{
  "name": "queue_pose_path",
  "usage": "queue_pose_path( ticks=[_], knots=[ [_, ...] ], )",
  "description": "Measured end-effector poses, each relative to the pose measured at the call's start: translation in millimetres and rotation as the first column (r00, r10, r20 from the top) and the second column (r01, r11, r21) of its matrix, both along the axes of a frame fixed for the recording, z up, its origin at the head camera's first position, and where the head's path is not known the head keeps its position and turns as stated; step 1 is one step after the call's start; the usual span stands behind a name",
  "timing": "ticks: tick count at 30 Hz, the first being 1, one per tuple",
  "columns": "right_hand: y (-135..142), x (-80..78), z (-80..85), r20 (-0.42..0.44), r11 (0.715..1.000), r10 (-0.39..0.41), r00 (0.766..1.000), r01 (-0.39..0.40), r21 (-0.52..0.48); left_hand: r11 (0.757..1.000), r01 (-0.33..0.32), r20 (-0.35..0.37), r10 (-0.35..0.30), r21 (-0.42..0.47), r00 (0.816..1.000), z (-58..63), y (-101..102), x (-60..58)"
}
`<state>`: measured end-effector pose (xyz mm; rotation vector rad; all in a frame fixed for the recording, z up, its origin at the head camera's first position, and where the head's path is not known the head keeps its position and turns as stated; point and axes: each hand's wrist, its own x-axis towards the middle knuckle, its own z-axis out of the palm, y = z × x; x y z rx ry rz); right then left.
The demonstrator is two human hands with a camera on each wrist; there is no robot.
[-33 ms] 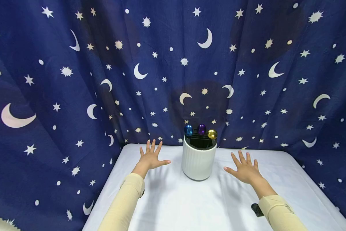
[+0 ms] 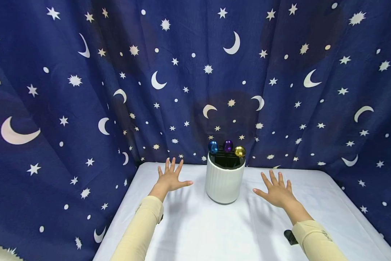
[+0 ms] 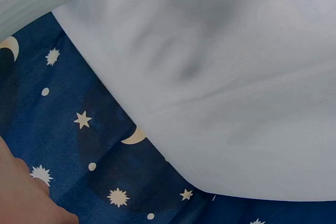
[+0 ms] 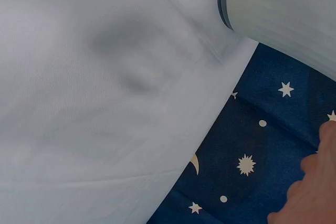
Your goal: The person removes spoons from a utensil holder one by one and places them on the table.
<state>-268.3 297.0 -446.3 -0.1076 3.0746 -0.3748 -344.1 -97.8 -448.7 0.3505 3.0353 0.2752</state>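
Note:
A white ribbed container (image 2: 224,183) with a dark inside stands toward the back of the table. Three shiny balls, one blue (image 2: 213,146), one purple (image 2: 228,146) and one gold (image 2: 239,151), show at its top rim. To its left, my left hand (image 2: 170,179) hovers over the table with fingers spread, holding nothing. My right hand (image 2: 278,193) is on the other side of the container, also spread and holding nothing. Each hand casts a shadow on the cloth. In both wrist views only part of the hand shows, at a lower corner.
A white cloth covers the table (image 2: 211,235), which has rounded back corners. Behind it and at its sides hangs a dark blue curtain (image 2: 182,98) with moons and stars. A small black object (image 2: 290,237) sits at the right cuff.

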Motion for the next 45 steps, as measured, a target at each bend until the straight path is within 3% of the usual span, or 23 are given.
queue_pose_path(
  ticks=[10, 14, 16, 18, 21, 27, 31, 33, 36, 40, 42, 45],
  knots=[
    [2, -6.6, -1.4, 0.000, 1.000, 0.009, 1.000, -0.009, -0.014, 1.000, 0.027, 0.011, -0.027, 0.013, 1.000, -1.4, 0, -8.7],
    [2, -10.4, -0.1, -0.018, 0.999, 0.030, 0.999, -0.031, -0.031, 0.996, 0.041, 0.012, -0.043, 0.085, 0.999, -3.5, 2, -12.0],
    [1, -12.2, 1.1, -0.034, 0.997, 0.047, 0.998, -0.049, -0.052, 0.982, 0.047, 0.027, -0.053, 0.181, 0.998, -4.0, 4, -12.7],
    [1, -14.2, 2.6, -0.048, 0.994, 0.069, 0.996, -0.073, -0.084, 0.955, 0.039, 0.060, -0.060, 0.295, 0.996, -3.7, 7, -13.3],
    [0, -18.5, 4.8, -0.069, 0.982, 0.107, 0.992, -0.117, -0.150, 0.888, 0.014, 0.103, -0.069, 0.461, 0.992, -1.4, 15, -13.8],
    [-5, -31.4, 9.1, -0.136, 0.939, 0.124, 0.983, -0.161, -0.305, 0.765, -0.012, 0.119, -0.084, 0.644, 0.989, 0.1, 38, -15.6],
    [-13, -39.7, 11.1, -0.142, 0.895, 0.062, 0.988, -0.118, -0.430, 0.660, -0.019, 0.112, -0.099, 0.751, 0.989, -5.2, 56, -13.0],
    [-17, -44.3, 13.4, -0.132, 0.863, 0.026, 0.991, -0.089, -0.497, 0.632, -0.018, 0.102, -0.097, 0.775, 0.990, -7.9, 65, -11.8],
    [-23, -53.2, 20.0, -0.111, 0.786, -0.022, 0.994, -0.051, -0.616, 0.620, -0.013, 0.084, -0.085, 0.785, 0.993, -9.3, 78, -11.9],
    [-31, -67.2, 35.1, -0.097, 0.648, -0.061, 0.993, -0.035, -0.761, 0.602, 0.036, 0.027, -0.095, 0.798, 0.995, -6.2, 93, -15.0],
    [-34, -73.5, 43.2, -0.095, 0.613, -0.078, 0.992, -0.028, -0.790, 0.588, 0.067, -0.002, -0.111, 0.806, 0.994, -4.2, 99, -16.7],
    [-39, -80.5, 52.2, -0.085, 0.594, -0.087, 0.993, -0.017, -0.804, 0.568, 0.092, -0.023, -0.128, 0.818, 0.992, -3.8, 106, -18.3]
  ],
)
